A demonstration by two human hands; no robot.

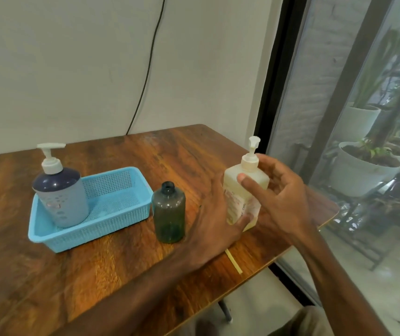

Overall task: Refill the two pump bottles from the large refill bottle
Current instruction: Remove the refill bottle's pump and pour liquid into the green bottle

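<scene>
**A:** What is seen to the left of the fingers?

**B:** Far to their left a blue basket [48,236] is set on the table [121,275]. A blue pump bottle [61,197] is stood upright in its left end, with the nozzle turned to the right. Just beside the left hand [214,219], between it and the basket, a green bottle [168,214] is stood upright with its neck uncapped.

**A:** And the cream bottle?

**B:** The cream bottle [234,187] is held between the two hands, near the table's right edge. Its long axis is kept close to vertical, pump uppermost. Which way the nozzle points cannot be made out, nor whether the base is lifted off the table.

**A:** How are the fingers placed?

**B:** The lower body is gripped by the left hand, the thumb [245,219] pressed on the label. On the right hand [283,190] the thumb is laid against the shoulder, and the fingers [269,163] are spread and curved behind the collar. They are blurred, so a closed grip cannot be told.

**A:** What else is nearby?

**B:** A pale strip [234,261] is seen on the table below the hands. Potted plants [363,170] are seen through glass, right of the right hand.
</scene>
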